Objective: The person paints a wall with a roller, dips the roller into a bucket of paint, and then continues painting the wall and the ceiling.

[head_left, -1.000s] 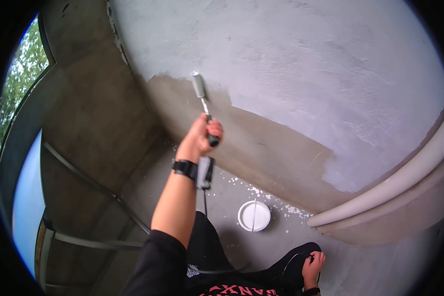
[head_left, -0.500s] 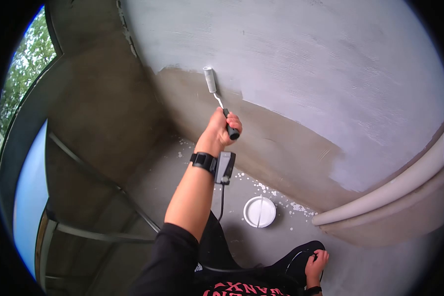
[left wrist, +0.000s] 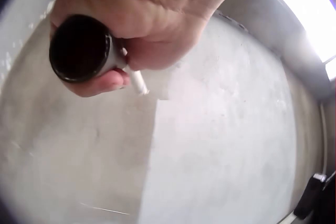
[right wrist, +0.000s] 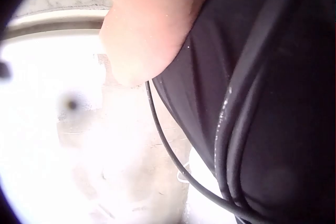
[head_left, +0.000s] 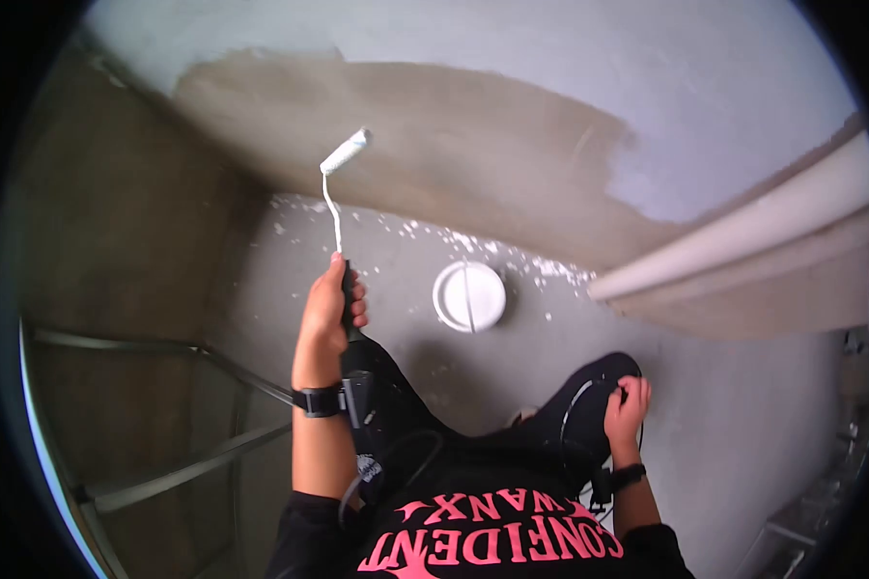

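My left hand (head_left: 330, 307) grips the black handle of a small paint roller (head_left: 346, 152), its thumb lying along the handle toward the bent white frame. The white roller sleeve points up and away, overlapping the bare brown band of the wall (head_left: 454, 125) in the head view. From the left wrist, the dark butt of the handle (left wrist: 79, 48) shows beneath the hand (left wrist: 152, 8). My right hand (head_left: 628, 410) rests on the knee with relaxed fingers. In the right wrist view part of that hand (right wrist: 147, 35) lies against black trousers (right wrist: 205, 92), beside a black cable (right wrist: 163, 134).
A round white paint bucket (head_left: 469, 297) with a bar across its top stands on the grey floor between knees and wall. White paint spots (head_left: 550, 270) dot the floor along the wall. Pale pipes (head_left: 743, 227) run at the right; a metal frame (head_left: 193, 468) stands at the left.
My left hand has drawn the roller back and down from the painted edge, and the sleeve now tilts right. The head view has tipped downward. The right hand stays on the knee.
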Available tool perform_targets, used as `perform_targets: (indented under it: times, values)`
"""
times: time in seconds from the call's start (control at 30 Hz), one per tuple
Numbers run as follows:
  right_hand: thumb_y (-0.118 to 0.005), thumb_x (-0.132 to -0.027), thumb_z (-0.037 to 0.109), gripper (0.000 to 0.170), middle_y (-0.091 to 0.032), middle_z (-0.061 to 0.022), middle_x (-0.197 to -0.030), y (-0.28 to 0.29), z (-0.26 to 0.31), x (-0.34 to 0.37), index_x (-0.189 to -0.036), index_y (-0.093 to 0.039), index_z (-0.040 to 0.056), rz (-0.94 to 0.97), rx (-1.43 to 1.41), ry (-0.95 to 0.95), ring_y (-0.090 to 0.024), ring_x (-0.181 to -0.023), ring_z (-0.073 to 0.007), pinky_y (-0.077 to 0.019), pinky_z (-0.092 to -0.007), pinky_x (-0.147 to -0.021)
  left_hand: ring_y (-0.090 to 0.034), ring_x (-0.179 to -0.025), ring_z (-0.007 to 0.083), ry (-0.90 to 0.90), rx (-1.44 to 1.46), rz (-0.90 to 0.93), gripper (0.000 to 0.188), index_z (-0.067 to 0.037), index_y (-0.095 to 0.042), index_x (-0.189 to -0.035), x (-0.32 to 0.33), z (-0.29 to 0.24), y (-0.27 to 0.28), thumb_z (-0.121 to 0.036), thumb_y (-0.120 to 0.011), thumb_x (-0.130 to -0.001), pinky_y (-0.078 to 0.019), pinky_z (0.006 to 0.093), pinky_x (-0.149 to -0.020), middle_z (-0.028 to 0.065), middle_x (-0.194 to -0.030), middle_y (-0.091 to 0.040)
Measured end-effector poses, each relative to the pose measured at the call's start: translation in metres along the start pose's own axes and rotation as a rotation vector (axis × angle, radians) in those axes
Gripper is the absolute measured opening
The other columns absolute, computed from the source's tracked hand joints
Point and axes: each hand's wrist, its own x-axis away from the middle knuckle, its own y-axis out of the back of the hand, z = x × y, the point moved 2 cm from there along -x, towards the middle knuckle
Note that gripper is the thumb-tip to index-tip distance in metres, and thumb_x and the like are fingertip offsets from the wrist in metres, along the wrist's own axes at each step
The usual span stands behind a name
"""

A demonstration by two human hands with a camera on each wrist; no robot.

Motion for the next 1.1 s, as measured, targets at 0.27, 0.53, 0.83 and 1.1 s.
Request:
perform_targets:
  times: [0.27, 0.53, 0.83, 1.1]
  values:
    - [-0.064, -0.076, 0.031, 0.024, -0.061, -0.0112, -0.086, -0.022, 0.024, -0.044, -0.079, -0.058, 0.0078, 0.296, 0.484, -0.174, -0.057, -0.087, -0.0332, -0.0409, -0.0458, -0.077, -0.049, -0.048, 0.0119, -0.040, -0.703, -0.054, 0.030, 0.002, -0.050, -0.094, -0.007, 0.080, 0.035, -0.027, -0.047, -0.097, -0.0415, 0.0277, -0.041, 0.0056, -0.069, -0.052]
    - [-0.065, -0.081, 0.045, 0.045, -0.068, -0.0151, -0.097, -0.198, 0.163, -0.120, -0.105, -0.061, 0.0067, 0.914, 0.143, 0.039, -0.066, -0.091, -0.0321, -0.0525, -0.0424, -0.077, -0.064, -0.061, 0.0315, 0.040, -1.224, -0.104, 0.030, 0.007, -0.050, -0.101, -0.012, 0.059, -0.007, -0.022, -0.050, -0.094, -0.0508, 0.0416, -0.056, 0.0226, -0.078, -0.063]
    - [-0.060, -0.078, 0.019, 0.019, -0.069, -0.0171, -0.088, -0.263, 0.157, -0.141, -0.083, -0.070, 0.0033, 0.929, 0.081, -0.040, -0.068, -0.083, -0.0329, -0.0543, -0.0413, -0.071, -0.060, -0.088, 0.0458, -0.112, -1.668, -0.128, 0.029, 0.003, -0.055, -0.096, -0.041, 0.069, -0.028, -0.025, -0.050, -0.093, -0.0462, 0.0518, -0.077, 0.0265, -0.088, -0.064]
    - [-0.064, -0.081, 0.037, 0.037, -0.069, -0.0171, -0.088, -0.264, 0.127, -0.149, -0.093, -0.069, 0.0030, 0.947, -0.118, -0.119, -0.067, -0.085, -0.0320, -0.0531, -0.0407, -0.073, -0.060, -0.089, 0.0436, -0.022, -1.559, -0.199, 0.030, 0.004, -0.058, -0.097, -0.061, 0.071, -0.041, -0.024, -0.049, -0.092, -0.0474, 0.0478, -0.077, 0.0257, -0.089, -0.064]
